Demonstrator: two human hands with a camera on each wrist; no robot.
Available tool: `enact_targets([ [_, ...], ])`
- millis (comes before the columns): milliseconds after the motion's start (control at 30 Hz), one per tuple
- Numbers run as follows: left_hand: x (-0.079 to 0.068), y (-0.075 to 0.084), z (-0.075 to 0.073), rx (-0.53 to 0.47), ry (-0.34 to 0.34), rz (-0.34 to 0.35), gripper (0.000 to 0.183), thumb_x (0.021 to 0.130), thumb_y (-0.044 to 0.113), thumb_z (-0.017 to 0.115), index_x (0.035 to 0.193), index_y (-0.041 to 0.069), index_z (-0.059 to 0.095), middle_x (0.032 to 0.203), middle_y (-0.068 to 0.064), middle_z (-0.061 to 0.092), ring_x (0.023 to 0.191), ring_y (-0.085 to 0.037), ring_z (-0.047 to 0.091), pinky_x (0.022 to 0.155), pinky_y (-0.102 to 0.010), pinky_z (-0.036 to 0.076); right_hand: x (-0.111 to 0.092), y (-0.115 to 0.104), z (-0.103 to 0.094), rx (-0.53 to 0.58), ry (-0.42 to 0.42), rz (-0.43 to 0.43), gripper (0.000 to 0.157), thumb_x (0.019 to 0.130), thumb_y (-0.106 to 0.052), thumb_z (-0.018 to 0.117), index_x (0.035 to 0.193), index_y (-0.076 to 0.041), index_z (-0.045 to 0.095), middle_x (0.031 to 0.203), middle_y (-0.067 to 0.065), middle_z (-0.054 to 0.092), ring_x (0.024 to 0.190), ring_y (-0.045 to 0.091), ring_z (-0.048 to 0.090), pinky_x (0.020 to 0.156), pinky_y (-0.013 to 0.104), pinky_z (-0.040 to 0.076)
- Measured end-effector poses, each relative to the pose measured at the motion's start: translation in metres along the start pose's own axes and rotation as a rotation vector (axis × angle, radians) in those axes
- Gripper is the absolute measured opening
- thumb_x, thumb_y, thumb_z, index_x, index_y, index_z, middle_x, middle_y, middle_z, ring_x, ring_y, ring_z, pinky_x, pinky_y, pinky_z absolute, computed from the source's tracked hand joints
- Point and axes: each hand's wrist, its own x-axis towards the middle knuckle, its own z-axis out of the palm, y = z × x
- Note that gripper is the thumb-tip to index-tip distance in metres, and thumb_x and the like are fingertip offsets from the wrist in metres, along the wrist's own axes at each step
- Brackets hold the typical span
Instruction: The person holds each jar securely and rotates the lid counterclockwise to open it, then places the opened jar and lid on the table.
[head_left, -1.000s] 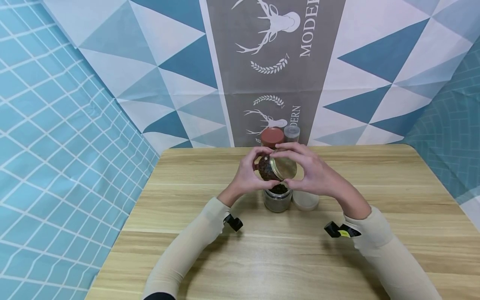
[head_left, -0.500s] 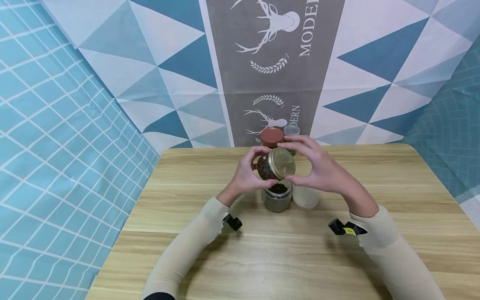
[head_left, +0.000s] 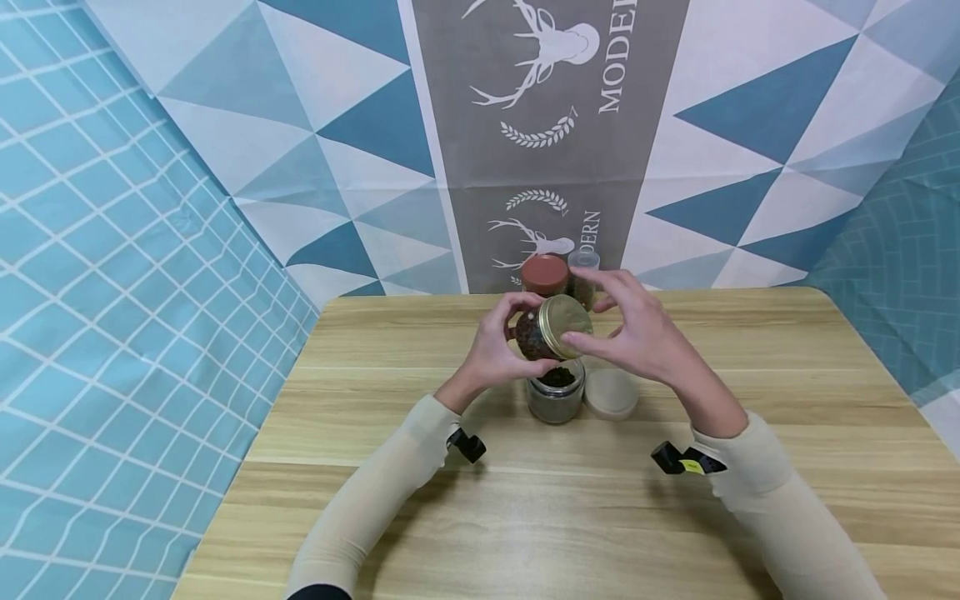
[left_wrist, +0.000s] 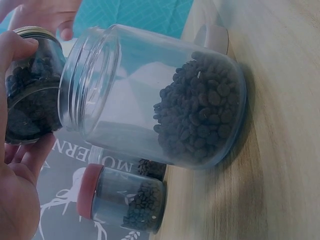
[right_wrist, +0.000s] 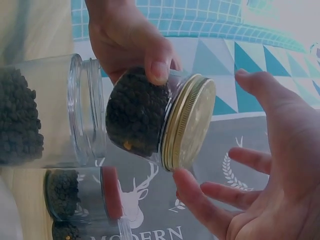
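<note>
My left hand (head_left: pixel 495 346) grips a small glass jar (head_left: pixel 529 335) of dark bean-like pieces, tilted so its gold screw lid (head_left: pixel 566 321) faces right. Beside that lid is my right hand (head_left: pixel 641 333), fingers spread and gently bent; in the right wrist view a fingertip (right_wrist: pixel 184 177) lies at the lid's lower edge, contact unclear, while the thumb stands off it. Just below the held jar, a larger open glass jar (left_wrist: pixel 135 95) stands upright on the table, partly filled with similar dark pieces.
A pale round lid (head_left: pixel 611 396) lies right of the open jar. Behind the hands, a red-lidded jar (head_left: pixel 545 273) and a clear-lidded jar (head_left: pixel 583 260) stand near the table's back edge. A patterned cloth wall (head_left: pixel 390 192) rises behind the wooden table (head_left: pixel 525 517).
Earlier, my right hand's fingers were around the gold lid; they have come away from it and spread, shifting rightward. My left hand has kept the jar in nearly the same place.
</note>
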Motion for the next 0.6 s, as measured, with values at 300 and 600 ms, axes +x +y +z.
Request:
enact_targets([
  [300, 0.000, 0.000, 0.001, -0.001, -0.008, 0.005, 0.082, 0.073, -0.001, 0.097, 0.144, -0.001, 0.055, 0.151, -0.023, 0.062, 0.133, -0.031, 0.063, 0.093, -0.018, 0.062, 0.002, -0.002, 0.006, -0.028, 0.008, 0.007, 0.085, 0.091, -0.031, 0.094, 0.166, -0.019, 0.055, 0.155, 0.018, 0.060, 0.119, 0.043, 0.075, 0.100, 0.067, 0.062],
  [600, 0.001, 0.000, 0.004, -0.015, -0.013, -0.003, 0.082, 0.073, -0.003, 0.097, 0.143, -0.001, 0.055, 0.150, -0.022, 0.061, 0.135, -0.033, 0.065, 0.095, -0.020, 0.064, 0.003, -0.005, 0.012, -0.052, 0.014, -0.032, 0.080, 0.087, -0.033, 0.097, 0.158, -0.016, 0.065, 0.145, 0.017, 0.066, 0.115, 0.036, 0.070, 0.085, 0.046, 0.063],
])
